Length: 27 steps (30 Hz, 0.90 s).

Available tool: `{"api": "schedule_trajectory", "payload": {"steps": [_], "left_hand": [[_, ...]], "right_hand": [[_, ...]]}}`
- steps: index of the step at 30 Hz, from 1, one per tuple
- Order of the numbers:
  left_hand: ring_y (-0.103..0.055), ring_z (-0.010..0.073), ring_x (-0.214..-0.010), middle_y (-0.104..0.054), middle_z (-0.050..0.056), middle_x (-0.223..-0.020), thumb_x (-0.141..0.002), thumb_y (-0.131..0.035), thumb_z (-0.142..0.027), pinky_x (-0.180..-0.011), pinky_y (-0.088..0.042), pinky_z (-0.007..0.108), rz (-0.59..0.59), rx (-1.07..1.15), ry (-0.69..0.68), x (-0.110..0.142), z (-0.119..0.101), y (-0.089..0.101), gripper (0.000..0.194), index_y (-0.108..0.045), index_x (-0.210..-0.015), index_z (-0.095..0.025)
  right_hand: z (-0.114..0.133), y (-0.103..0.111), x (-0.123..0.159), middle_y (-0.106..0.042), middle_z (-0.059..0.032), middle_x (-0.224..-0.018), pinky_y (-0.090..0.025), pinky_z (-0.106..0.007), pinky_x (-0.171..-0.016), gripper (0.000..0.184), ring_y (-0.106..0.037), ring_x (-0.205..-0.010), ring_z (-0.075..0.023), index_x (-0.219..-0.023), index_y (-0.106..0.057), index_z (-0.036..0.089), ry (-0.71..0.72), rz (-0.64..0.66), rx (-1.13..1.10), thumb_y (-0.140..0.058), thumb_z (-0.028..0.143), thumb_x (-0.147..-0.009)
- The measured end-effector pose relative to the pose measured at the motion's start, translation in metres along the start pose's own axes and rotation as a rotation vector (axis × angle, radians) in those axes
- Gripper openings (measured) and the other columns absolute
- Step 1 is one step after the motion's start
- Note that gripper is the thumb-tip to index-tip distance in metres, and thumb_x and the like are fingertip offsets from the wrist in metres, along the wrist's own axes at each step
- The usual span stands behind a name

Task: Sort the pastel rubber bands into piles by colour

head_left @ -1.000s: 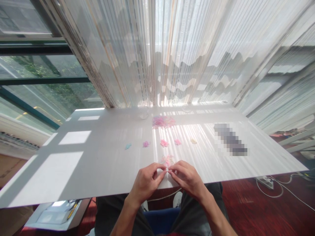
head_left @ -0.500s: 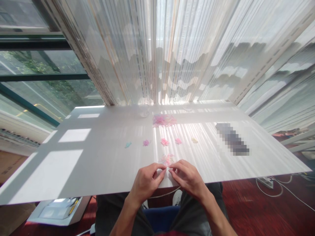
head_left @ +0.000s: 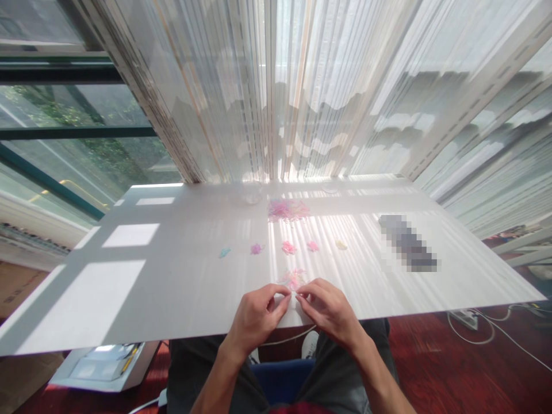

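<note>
Along a tall window hung with sheer white curtains (head_left: pixel 276 98), a broad white table (head_left: pixel 181 305) stretches across the room, with dark red carpet (head_left: pixel 431 356) below it and a power strip (head_left: pixel 463 319) on the floor at right. Near the far edge, at the middle, lies a loose heap of pink strands (head_left: pixel 288 210), just beside a clear round vessel (head_left: pixel 253 195). Toward the right side sits a pixelated oblong (head_left: pixel 407 243), too blurred to name. A row of small clusters crosses the middle: blue (head_left: pixel 225 252), violet (head_left: pixel 256 249), two pink (head_left: pixel 288 248), and pale yellow (head_left: pixel 340 244). Close to the near edge is a pink tangle (head_left: pixel 293 279). Just below it, the left hand (head_left: pixel 256 316) and right hand (head_left: pixel 332 310) meet, their fingertips (head_left: pixel 288 295) pinched narrowly on a small pale piece (head_left: pixel 295 295).
</note>
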<state>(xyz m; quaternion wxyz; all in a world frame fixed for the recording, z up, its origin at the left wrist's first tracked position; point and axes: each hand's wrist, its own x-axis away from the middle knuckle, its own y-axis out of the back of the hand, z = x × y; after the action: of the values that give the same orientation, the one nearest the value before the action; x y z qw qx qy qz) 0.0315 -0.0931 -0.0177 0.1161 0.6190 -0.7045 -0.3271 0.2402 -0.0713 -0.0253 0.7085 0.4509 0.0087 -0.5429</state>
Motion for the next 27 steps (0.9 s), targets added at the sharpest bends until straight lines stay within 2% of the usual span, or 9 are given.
{"api": "schedule_trajectory", "payload": {"steps": [21,27], "left_hand": [[-0.056,0.0108,-0.058,-0.071,-0.001,-0.08,-0.095,-0.059,-0.023,-0.06,-0.046,0.022,0.024,0.001,-0.001,-0.0008,-0.0022,0.0015,0.012,-0.07,-0.097,-0.022],[-0.054,0.0106,-0.056,-0.066,-0.003,-0.07,-0.096,-0.06,-0.026,-0.058,-0.044,0.022,0.013,-0.014,0.015,-0.0008,-0.0023,0.0014,0.012,-0.072,-0.097,-0.022]], "right_hand": [[0.0013,0.0001,0.0006,-0.068,-0.0041,-0.082,-0.054,-0.03,-0.069,0.011,-0.065,-0.073,-0.0176,-0.1,-0.068,0.023,-0.027,0.013,0.013,-0.058,0.021,-0.098],[0.0011,0.0,0.0006,-0.068,-0.0041,-0.081,-0.053,-0.03,-0.068,0.011,-0.065,-0.072,-0.0177,-0.099,-0.068,0.022,-0.034,0.017,0.012,-0.058,0.022,-0.099]]}}
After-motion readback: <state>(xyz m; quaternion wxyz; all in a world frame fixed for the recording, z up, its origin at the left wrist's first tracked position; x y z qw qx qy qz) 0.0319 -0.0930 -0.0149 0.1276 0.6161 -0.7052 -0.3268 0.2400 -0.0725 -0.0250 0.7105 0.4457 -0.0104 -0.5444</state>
